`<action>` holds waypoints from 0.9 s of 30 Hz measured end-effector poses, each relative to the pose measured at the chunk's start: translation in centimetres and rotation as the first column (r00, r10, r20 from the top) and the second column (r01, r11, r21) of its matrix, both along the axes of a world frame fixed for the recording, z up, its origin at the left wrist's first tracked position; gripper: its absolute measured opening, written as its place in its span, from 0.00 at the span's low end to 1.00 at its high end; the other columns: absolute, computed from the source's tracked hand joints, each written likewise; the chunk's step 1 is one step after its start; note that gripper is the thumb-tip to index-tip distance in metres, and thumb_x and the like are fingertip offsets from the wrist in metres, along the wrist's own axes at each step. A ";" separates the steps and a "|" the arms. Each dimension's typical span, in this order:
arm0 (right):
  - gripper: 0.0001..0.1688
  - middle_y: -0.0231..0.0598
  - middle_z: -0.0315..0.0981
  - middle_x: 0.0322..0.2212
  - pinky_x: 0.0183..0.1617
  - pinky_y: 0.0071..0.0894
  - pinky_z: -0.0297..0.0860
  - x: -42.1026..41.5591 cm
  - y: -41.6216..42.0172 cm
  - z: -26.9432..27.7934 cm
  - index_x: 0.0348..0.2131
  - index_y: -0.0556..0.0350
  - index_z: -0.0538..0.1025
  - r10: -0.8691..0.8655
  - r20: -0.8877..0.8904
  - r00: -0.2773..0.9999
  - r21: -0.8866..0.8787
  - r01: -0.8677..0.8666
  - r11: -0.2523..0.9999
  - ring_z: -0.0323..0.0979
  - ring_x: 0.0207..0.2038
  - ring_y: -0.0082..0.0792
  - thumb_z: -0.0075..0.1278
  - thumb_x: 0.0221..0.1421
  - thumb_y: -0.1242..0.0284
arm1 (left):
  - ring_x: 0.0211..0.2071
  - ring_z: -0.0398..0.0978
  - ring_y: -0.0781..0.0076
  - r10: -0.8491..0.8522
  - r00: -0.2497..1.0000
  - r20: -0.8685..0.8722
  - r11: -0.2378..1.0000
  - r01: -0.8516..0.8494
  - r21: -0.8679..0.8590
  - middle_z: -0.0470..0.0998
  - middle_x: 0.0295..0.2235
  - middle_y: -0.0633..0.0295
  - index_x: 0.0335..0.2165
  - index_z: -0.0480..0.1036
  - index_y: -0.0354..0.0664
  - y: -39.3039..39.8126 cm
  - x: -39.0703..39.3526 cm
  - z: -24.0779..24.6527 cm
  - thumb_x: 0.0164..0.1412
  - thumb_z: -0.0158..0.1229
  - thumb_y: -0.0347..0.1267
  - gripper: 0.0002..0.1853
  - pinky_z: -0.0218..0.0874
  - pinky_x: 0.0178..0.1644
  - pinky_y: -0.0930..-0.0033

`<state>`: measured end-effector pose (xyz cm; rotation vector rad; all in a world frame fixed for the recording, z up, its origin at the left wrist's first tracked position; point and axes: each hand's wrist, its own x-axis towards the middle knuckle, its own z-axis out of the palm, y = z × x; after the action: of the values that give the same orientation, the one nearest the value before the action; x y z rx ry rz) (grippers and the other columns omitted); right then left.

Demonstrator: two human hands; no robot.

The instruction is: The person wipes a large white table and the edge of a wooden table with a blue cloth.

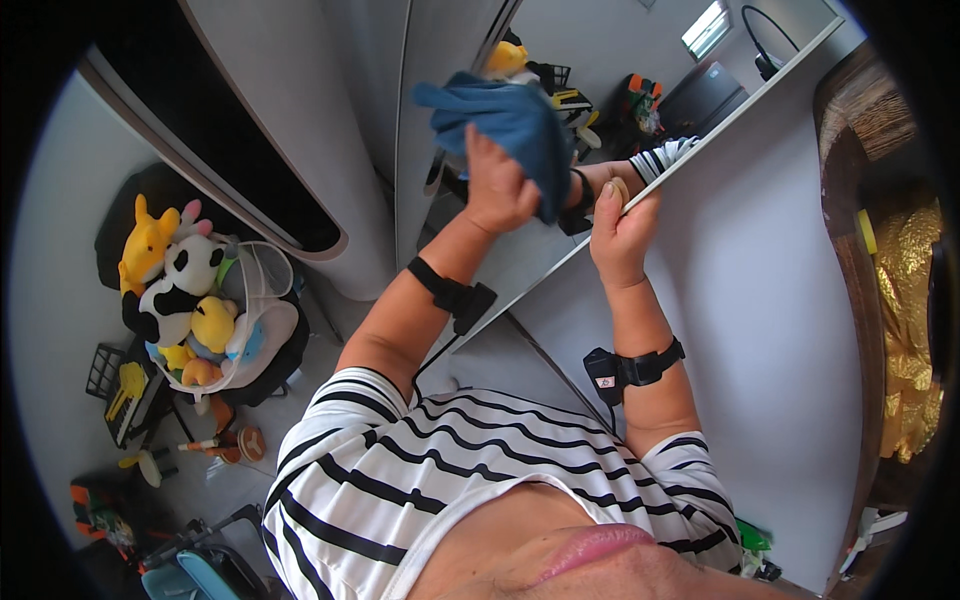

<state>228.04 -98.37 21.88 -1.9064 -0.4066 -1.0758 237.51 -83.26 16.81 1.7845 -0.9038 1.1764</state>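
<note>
My left hand (499, 184) is closed on a bunched blue cloth (517, 127), which lies against or very near the face of a large mirror panel (517, 262); motion blurs both a little. My right hand (626, 232) grips the thin pale edge of that panel, thumb on the mirrored side and fingers mostly hidden behind it. Part of a forearm with a black strap and a striped sleeve shows as a reflection beside the cloth. Each of my forearms wears a black strap with a small device and a cable.
A tall rounded white appliance (300, 150) with a dark recess stands at the left. Beyond it, plush toys (187, 300) fill a mesh basket near a toy keyboard (131, 405). A blue stroller (202, 570) is at the lower left; gold fabric (907, 330) lies at the far right.
</note>
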 end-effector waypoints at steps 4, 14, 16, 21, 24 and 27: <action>0.16 0.40 0.65 0.32 0.41 0.31 0.64 0.3 -0.7 -0.4 0.41 0.68 0.61 -0.114 0.102 0.988 -0.127 0.126 0.984 0.64 0.31 0.35 0.44 0.56 0.75 | 0.41 0.64 0.44 -0.004 0.987 0.162 1.000 0.004 0.000 0.70 0.35 0.49 0.34 0.72 0.38 -2.0 -0.6 7.8 0.44 0.55 0.36 0.17 0.50 0.50 0.43; 0.17 0.49 0.69 0.31 0.39 0.34 0.67 -0.5 0.1 0.1 0.41 0.67 0.62 -0.088 -0.056 0.994 -0.012 0.088 0.996 0.69 0.31 0.44 0.46 0.57 0.71 | 0.45 0.63 0.40 0.181 0.921 -0.345 0.865 -0.316 -0.389 0.69 0.44 0.43 0.42 0.69 0.33 1.0 7.7 0.7 0.56 0.47 0.38 0.20 0.51 0.51 0.46; 0.17 0.49 0.68 0.33 0.39 0.34 0.67 -0.1 0.6 0.0 0.41 0.67 0.62 -0.099 0.009 0.995 -0.027 0.099 0.995 0.69 0.32 0.44 0.46 0.57 0.72 | 0.46 0.63 0.39 0.069 0.989 -0.128 0.911 -0.114 -0.396 0.68 0.46 0.43 0.43 0.68 0.33 0.1 4.5 0.6 0.56 0.46 0.37 0.20 0.49 0.54 0.46; 0.20 0.51 0.67 0.34 0.41 0.35 0.67 0.2 -0.7 -0.7 0.45 0.70 0.60 -0.098 0.071 0.993 -0.108 0.105 0.989 0.69 0.34 0.40 0.45 0.57 0.73 | 0.45 0.64 0.42 -0.117 0.982 0.147 0.990 0.105 0.089 0.71 0.41 0.49 0.37 0.74 0.41 -2.8 -2.6 9.2 0.42 0.55 0.28 0.18 0.48 0.54 0.46; 0.21 0.52 0.69 0.35 0.38 0.32 0.68 -0.1 -0.2 -0.1 0.47 0.70 0.58 -0.077 0.042 0.996 -0.104 0.081 0.991 0.72 0.33 0.38 0.44 0.58 0.74 | 0.35 0.68 0.52 -0.187 0.967 0.172 0.980 0.172 0.099 0.72 0.31 0.54 0.31 0.74 0.44 -4.2 0.1 12.8 0.47 0.56 0.33 0.09 0.57 0.43 0.56; 0.18 0.45 0.70 0.26 0.35 0.31 0.68 -1.0 0.1 -0.1 0.43 0.69 0.59 -0.103 -0.081 0.991 -0.042 0.100 0.994 0.72 0.28 0.38 0.45 0.57 0.74 | 0.36 0.68 0.46 -0.268 0.921 0.284 0.955 0.292 -0.048 0.73 0.34 0.50 0.35 0.73 0.42 -5.4 4.6 16.6 0.54 0.53 0.37 0.12 0.59 0.43 0.52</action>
<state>227.05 -98.25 21.78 -2.0166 -0.2878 -1.0573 242.14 -88.66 33.37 1.3841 -1.2046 1.2707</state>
